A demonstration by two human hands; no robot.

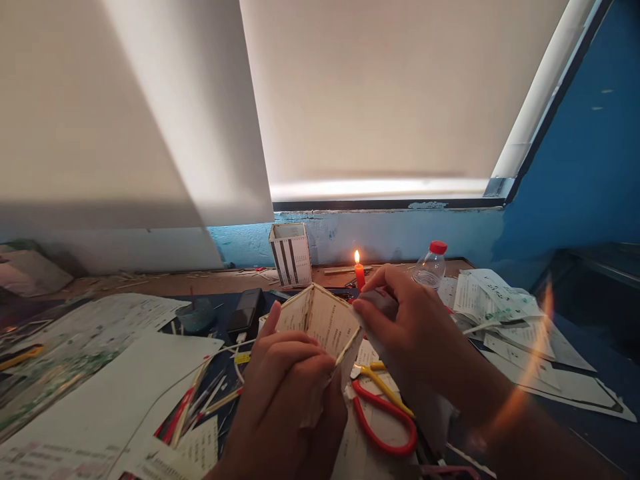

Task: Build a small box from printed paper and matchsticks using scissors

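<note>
My left hand (285, 393) is wrapped round an open-topped box made of printed paper or card (327, 323), tilted so that its inner walls show. Its seams and rim look rough and pale. At the box's right corner, my right hand (405, 320) has thumb and forefinger pinched together; whatever lies between them is hidden. Just behind those fingers stands a lit red candle (360, 277). Below the box, scissors with red handles (387, 433) lie on paper, beside a yellow-handled tool (385, 390).
A striped card box (291, 257) stands upright on the ledge by the wall. A clear bottle with a red cap (431, 267) is right of the candle. Printed sheets (520, 320) lie at the right, more paper (135, 380) at the left. A black power bank (245, 310) has a white cable.
</note>
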